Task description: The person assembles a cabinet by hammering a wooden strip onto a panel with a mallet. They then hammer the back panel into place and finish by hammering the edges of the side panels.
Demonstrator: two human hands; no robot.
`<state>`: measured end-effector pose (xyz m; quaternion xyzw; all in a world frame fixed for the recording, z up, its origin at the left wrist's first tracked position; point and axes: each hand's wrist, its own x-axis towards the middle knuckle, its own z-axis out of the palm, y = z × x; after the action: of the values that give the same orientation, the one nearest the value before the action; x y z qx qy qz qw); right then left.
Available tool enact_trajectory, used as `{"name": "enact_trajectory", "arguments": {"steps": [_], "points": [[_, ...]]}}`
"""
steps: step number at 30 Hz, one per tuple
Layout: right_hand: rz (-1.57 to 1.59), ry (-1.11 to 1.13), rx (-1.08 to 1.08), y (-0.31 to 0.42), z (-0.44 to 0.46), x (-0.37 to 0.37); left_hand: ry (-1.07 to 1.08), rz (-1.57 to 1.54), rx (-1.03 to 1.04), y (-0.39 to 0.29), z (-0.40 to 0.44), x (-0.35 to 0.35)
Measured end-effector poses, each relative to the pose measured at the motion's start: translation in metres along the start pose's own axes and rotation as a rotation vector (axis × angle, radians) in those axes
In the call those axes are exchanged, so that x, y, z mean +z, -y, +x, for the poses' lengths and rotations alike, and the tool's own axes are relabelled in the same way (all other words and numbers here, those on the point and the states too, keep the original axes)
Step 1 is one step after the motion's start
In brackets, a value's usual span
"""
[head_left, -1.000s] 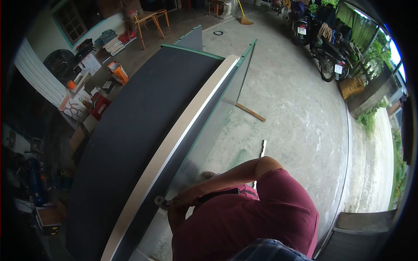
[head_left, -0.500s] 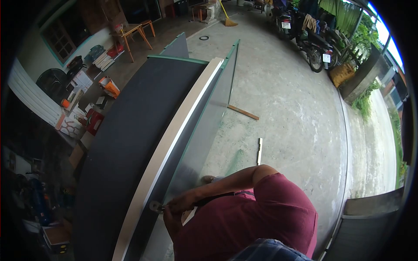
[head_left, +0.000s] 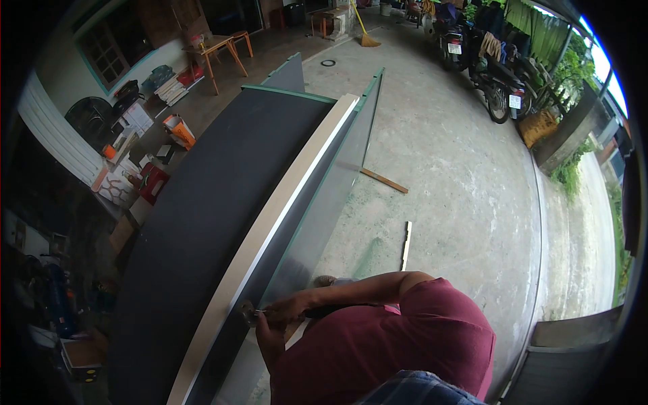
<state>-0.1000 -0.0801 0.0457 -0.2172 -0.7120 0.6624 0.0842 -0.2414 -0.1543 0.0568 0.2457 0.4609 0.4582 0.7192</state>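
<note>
My right hand [head_left: 289, 308] reaches in from the maroon sleeve with its fingers closed; what they grip is hidden. Just below and left of it, my left hand [head_left: 268, 332] is closed around a small round grey metal piece [head_left: 248, 313], whose kind I cannot make out. A thin shiny bit shows between the two hands. Both hands are by the edge of a long pale wooden strip [head_left: 270, 223] with a white side. That strip lies along a large dark panel [head_left: 202, 182]. A green-edged grey panel [head_left: 317, 209] stands to its right.
A brown wood stick [head_left: 385, 180] and a whitish stick [head_left: 406, 246] lie on the concrete floor [head_left: 459, 189]. Motorcycles [head_left: 499, 88] are parked at the upper right, beyond a broom [head_left: 368, 39]. Boxes and tools, including a red case [head_left: 154, 182], sit along the left wall.
The view has shifted slightly, so the surroundings sit a little further right and lower. Both hands stay close together; the round metal piece has turned and looks darker.
</note>
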Motion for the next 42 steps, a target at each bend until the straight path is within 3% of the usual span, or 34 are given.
{"name": "enact_trajectory", "arguments": {"steps": [4, 6, 7, 9, 10, 12, 14, 16, 18, 19, 21, 25, 27, 28, 30, 34, 36, 42], "points": [[-0.269, 0.106, -0.107, -0.038, 0.015, 0.001, 0.017, 0.026, 0.016, -0.001, -0.002, 0.0], [-0.348, 0.001, -0.372, -0.075, 0.039, 0.013, 0.04, 0.079, 0.041, -0.001, -0.003, -0.005], [-0.347, 0.005, -0.373, -0.08, 0.046, 0.016, 0.034, -0.012, 0.022, -0.002, -0.004, -0.005], [-0.912, -0.527, -1.113, -0.082, 0.057, 0.021, 0.025, -0.106, 0.009, -0.003, -0.007, -0.007], [-0.91, -0.522, -1.118, -0.067, 0.049, 0.022, 0.027, -0.109, 0.01, -0.003, -0.009, -0.01], [-0.019, -0.063, 0.008, -0.005, 0.009, 0.022, 0.028, -0.117, 0.017, -0.001, -0.01, -0.019], [0.05, -0.087, 0.05, 0.036, -0.01, 0.024, 0.092, 0.065, 0.088, 0.005, -0.009, -0.03], [0.119, -0.114, 0.09, 0.051, -0.013, 0.029, 0.077, 0.017, 0.078, 0.007, -0.011, -0.035], [0.084, -0.097, 0.128, 0.054, -0.011, 0.037, 0.062, -0.032, 0.06, 0.007, -0.016, -0.037], [0.084, -0.095, 0.129, 0.021, 0.004, 0.045, 0.067, -0.081, 0.033, 0.002, -0.02, -0.034], [-0.331, -0.369, -0.773, -0.072, 0.041, 0.065, 0.07, -0.131, 0.002, 0.001, -0.023, -0.035], [-0.451, -0.416, -0.898, -0.052, 0.033, 0.067, 0.056, -0.124, 0.005, 0.006, -0.023, -0.045], [-0.189, -0.222, -0.247, -0.015, 0.01, 0.069, 0.067, -0.113, 0.022, 0.007, -0.027, -0.048], [-0.192, -0.225, -0.256, 0.001, 0.004, 0.068, 0.059, -0.122, 0.018, 0.008, -0.028, -0.047], [-0.171, -0.174, 0.05, 0.023, -0.003, 0.065, 0.056, -0.124, 0.024, 0.009, -0.03, -0.044], [0.08, -0.333, -0.054, 0.021, -0.005, 0.077, 0.094, -0.093, 0.042, 0.005, -0.034, -0.037], [0.146, -0.273, 0.169, 0.024, -0.008, 0.078, 0.124, -0.069, 0.029, 0.006, -0.034, -0.035], [0.286, -0.307, 0.3, 0.025, -0.025, 0.101, 0.069, 0.031, 0.011, 0.012, -0.05, -0.034]]}}
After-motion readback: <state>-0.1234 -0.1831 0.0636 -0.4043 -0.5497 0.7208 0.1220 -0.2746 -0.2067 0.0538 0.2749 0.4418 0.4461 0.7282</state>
